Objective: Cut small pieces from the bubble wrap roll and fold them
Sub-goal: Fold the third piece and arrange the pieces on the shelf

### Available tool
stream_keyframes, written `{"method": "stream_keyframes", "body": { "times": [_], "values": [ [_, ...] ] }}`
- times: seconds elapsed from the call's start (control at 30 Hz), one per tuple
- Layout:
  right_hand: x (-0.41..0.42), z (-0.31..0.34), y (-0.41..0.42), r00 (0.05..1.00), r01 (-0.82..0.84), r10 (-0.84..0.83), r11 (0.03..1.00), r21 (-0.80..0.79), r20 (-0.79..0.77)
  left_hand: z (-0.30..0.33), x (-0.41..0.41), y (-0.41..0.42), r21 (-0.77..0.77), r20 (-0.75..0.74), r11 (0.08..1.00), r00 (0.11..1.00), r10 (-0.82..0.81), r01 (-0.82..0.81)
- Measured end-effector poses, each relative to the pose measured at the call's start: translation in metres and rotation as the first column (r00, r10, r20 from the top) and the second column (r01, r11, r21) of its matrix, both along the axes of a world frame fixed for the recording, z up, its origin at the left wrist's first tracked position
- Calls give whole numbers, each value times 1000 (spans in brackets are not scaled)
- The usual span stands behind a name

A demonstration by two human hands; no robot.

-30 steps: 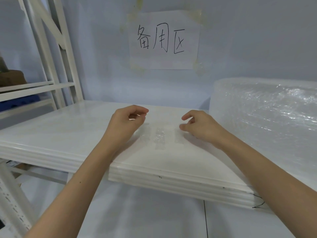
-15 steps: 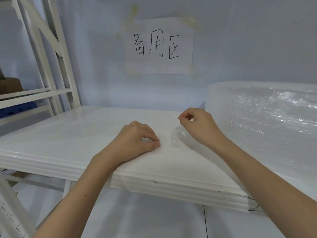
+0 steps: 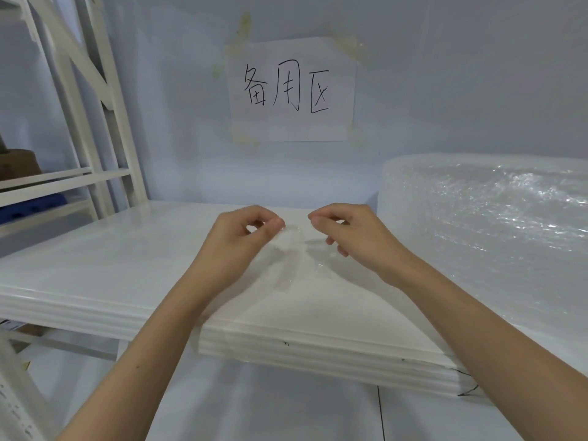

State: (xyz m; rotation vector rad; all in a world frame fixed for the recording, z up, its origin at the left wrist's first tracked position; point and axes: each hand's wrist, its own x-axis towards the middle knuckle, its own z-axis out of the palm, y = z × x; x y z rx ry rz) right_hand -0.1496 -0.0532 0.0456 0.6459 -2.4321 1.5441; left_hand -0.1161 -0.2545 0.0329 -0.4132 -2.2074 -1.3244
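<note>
Both hands up over the middle of the desk (image 3: 95, 281), close together, a small clear piece of bubble wrap (image 3: 294, 253) strung between them. Left hand (image 3: 237, 246) curled, thumb and forefinger pinching the piece's far left corner. Right hand (image 3: 353, 240) curled too, thumb and forefinger pressed together at the far right corner; looks like a pinch on the film, though hard to confirm with plastic this clear. Remaining fingers tucked loosely under.

Far edge of the piece lifted off the surface, near edge trailing down onto the white top between the wrists. Probably mid-fold, far edge about to come over toward the near one.

Risks from here: slippery, springy film, so one corner could slide out of a light pinch and let the piece flop crooked. Uneven pull between the two corners likely to skew the fold. Film nearly invisible against the white top, so edges hard to line up by eye. Pressing the crease too gently and the bubbles may spring it back open.

Outward now: big roll of bubble wrap (image 3: 493, 224) lying at the right end of the desk, just beside the right forearm. Paper sign (image 3: 291, 90) with handwritten characters taped to the wall behind. White metal shelving (image 3: 79, 122) at far left.
</note>
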Motion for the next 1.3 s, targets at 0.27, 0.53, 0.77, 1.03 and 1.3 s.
{"method": "stream_keyframes", "body": {
  "times": [0.27,0.53,0.77,1.03,1.3],
  "values": [
    [9,4,-6,971,-212,221,973,-94,90,24,12,10,224,-53,970,995,-80,90],
    [12,7,-3,965,-185,215,964,-191,152,18,11,14,272,-57,916,955,-290,294],
    [13,7,-2,953,-197,239,956,-219,187,13,-9,24,369,34,885,948,-317,283],
    [14,5,-2,936,-221,265,955,-199,233,5,-14,24,359,38,885,943,-331,296],
    [13,7,-4,937,-124,195,961,-247,290,3,-15,21,458,79,854,945,-316,247]
  ]
}}
